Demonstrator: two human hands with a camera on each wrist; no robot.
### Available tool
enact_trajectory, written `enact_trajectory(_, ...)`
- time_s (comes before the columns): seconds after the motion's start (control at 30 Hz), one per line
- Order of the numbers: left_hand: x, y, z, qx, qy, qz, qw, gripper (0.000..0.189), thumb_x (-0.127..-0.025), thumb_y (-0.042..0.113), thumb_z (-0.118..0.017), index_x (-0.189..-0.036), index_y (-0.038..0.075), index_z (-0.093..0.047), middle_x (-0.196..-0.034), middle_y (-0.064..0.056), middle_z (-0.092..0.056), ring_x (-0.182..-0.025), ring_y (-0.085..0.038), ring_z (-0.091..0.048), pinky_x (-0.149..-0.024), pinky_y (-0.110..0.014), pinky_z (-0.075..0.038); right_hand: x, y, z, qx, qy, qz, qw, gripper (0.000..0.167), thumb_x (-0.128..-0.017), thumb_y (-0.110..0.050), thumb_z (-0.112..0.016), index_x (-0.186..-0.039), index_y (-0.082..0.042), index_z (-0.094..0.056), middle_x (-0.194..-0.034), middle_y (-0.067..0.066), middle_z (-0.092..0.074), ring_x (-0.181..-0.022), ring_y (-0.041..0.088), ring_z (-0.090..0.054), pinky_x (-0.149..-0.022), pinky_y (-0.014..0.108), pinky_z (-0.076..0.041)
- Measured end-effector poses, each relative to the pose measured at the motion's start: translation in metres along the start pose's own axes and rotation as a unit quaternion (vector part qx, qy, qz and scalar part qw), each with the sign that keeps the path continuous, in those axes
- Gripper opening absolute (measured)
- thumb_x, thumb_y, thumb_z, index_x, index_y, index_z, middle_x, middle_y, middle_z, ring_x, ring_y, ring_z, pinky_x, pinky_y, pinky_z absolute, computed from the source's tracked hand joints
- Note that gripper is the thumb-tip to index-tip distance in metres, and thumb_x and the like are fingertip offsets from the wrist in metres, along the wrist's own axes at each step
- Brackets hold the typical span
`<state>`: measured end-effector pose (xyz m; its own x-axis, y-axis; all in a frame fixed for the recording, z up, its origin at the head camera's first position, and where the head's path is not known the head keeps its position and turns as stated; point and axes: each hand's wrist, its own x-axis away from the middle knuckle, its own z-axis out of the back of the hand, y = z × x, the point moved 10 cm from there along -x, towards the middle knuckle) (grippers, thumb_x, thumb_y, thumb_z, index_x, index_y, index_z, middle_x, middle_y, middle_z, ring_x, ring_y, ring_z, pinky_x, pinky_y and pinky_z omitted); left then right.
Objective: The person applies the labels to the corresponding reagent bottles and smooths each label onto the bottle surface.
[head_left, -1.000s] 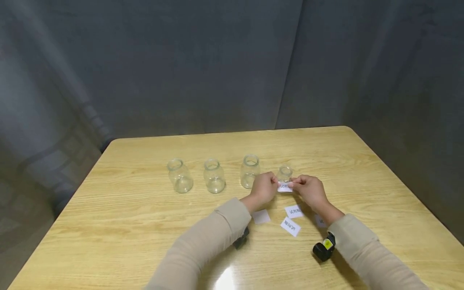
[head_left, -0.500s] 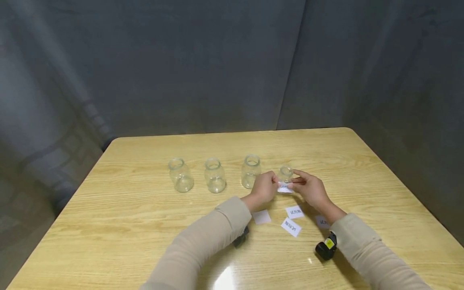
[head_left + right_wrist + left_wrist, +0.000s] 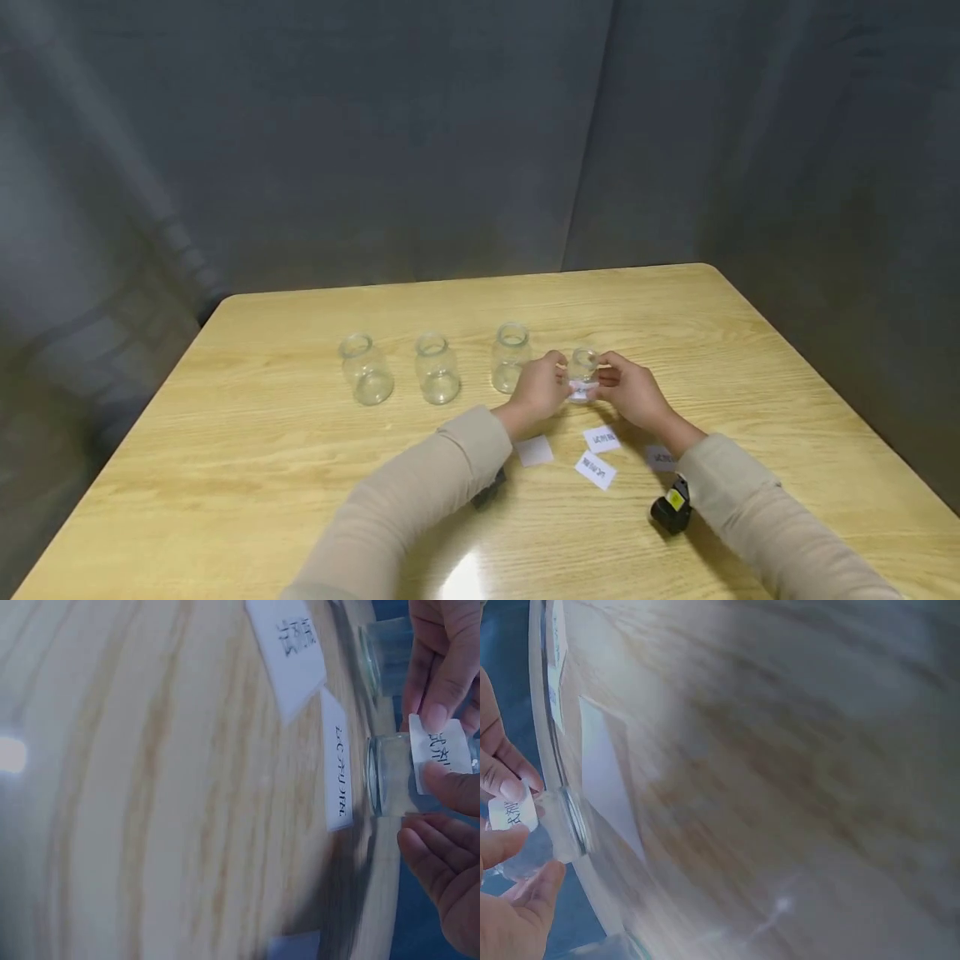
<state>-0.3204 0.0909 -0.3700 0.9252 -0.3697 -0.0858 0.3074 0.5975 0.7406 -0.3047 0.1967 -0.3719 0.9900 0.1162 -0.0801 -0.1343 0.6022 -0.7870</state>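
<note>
A small clear glass jar (image 3: 583, 360) stands upright on the wooden table between my two hands. Across its near side lies a white paper label (image 3: 440, 754) with handwritten characters. My left hand (image 3: 538, 388) holds the jar from the left, its thumb pressing one end of the label. From the right, my right hand (image 3: 636, 393) holds the jar, fingers curved along its side and thumb on the label's other end. In the left wrist view both thumbs sit on the label (image 3: 514, 814). The jar's back is hidden.
Three larger glass jars (image 3: 366, 371) stand in a row to the left; the nearest (image 3: 512, 358) is close by my left hand. Several labels lie in front: a blank one (image 3: 534, 451), and written ones (image 3: 600, 438), (image 3: 596, 470), (image 3: 662, 457). Curtains hang behind the table (image 3: 285, 467).
My right fingers have gone from pinching the label's end to reaching round the jar's side. My left fingers have also spread along the jar, and the label now lies against the glass.
</note>
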Motion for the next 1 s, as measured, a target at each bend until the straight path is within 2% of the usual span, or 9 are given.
enact_trajectory(0.17, -0.002, -0.001, 0.000, -0.016, 0.000, -0.014, 0.9998, 0.023, -0.079, 0.004, -0.060, -0.100, 0.001, -0.050, -0.092, -0.011, -0.062, -0.082, -0.017, -0.059, -0.062, -0.015, -0.046, -0.002, -0.003, 0.000, 0.009, 0.014, 0.018, 0.9997, 0.039, -0.070, -0.002, -0.067, -0.105, 0.000, -0.052, -0.097, 0.022, -0.059, -0.090, 0.032, -0.057, -0.071, 0.032, -0.049)
enact_trajectory(0.2, -0.001, 0.002, 0.003, -0.021, -0.006, -0.008, 0.9997, 0.023, -0.079, 0.003, -0.060, -0.100, 0.000, -0.050, -0.092, -0.012, -0.061, -0.080, -0.017, -0.059, -0.061, -0.015, -0.046, -0.003, -0.003, 0.000, 0.013, 0.015, 0.019, 0.9996, 0.038, -0.070, -0.002, -0.067, -0.105, 0.000, -0.052, -0.096, 0.021, -0.059, -0.089, 0.031, -0.057, -0.071, 0.032, -0.049)
enact_trajectory(0.4, -0.002, 0.003, 0.003, -0.058, 0.001, -0.025, 0.9980, 0.027, -0.072, 0.004, -0.067, -0.092, 0.003, -0.050, -0.071, -0.003, -0.057, -0.055, -0.009, -0.049, -0.047, -0.014, -0.040, -0.002, -0.002, -0.004, 0.039, 0.014, 0.034, 0.9986, 0.039, -0.070, 0.001, -0.067, -0.106, -0.001, -0.052, -0.094, 0.021, -0.059, -0.086, 0.030, -0.058, -0.069, 0.030, -0.050)
enact_trajectory(0.53, -0.002, 0.006, 0.001, -0.071, 0.004, -0.038, 0.9968, 0.025, -0.070, 0.004, -0.068, -0.088, 0.003, -0.050, -0.066, 0.000, -0.051, -0.053, -0.008, -0.045, -0.046, -0.015, -0.037, -0.002, -0.001, -0.002, 0.047, 0.022, 0.038, 0.9979, 0.036, -0.068, 0.004, -0.067, -0.101, 0.000, -0.052, -0.087, 0.017, -0.061, -0.080, 0.028, -0.060, -0.064, 0.028, -0.050)
enact_trajectory(0.73, -0.004, 0.013, 0.005, -0.102, 0.018, -0.051, 0.9933, 0.028, -0.064, 0.008, -0.073, -0.078, 0.005, -0.049, -0.059, 0.003, -0.045, -0.051, -0.008, -0.041, -0.044, -0.016, -0.034, -0.005, -0.001, 0.002, 0.028, 0.028, 0.027, 0.9988, 0.032, -0.067, 0.007, -0.066, -0.096, 0.002, -0.054, -0.078, 0.015, -0.063, -0.066, 0.021, -0.061, -0.053, 0.024, -0.048)
enact_trajectory(0.9, -0.008, 0.013, 0.005, -0.103, 0.017, -0.052, 0.9931, 0.027, -0.063, 0.009, -0.073, -0.076, 0.004, -0.050, -0.058, 0.002, -0.048, -0.051, -0.008, -0.043, -0.044, -0.015, -0.035, -0.006, 0.001, 0.006, 0.038, 0.040, 0.015, 0.9984, 0.030, -0.067, 0.004, -0.068, -0.095, 0.001, -0.056, -0.080, 0.016, -0.063, -0.068, 0.022, -0.061, -0.053, 0.024, -0.049)
enact_trajectory(1.0, -0.009, 0.012, 0.002, -0.100, 0.004, -0.048, 0.9939, 0.026, -0.064, 0.008, -0.072, -0.077, 0.004, -0.050, -0.061, 0.001, -0.052, -0.053, -0.008, -0.047, -0.045, -0.014, -0.037, -0.005, 0.001, 0.005, 0.042, 0.037, 0.015, 0.9983, 0.029, -0.068, 0.003, -0.068, -0.094, 0.001, -0.055, -0.081, 0.016, -0.062, -0.070, 0.024, -0.060, -0.055, 0.026, -0.049)
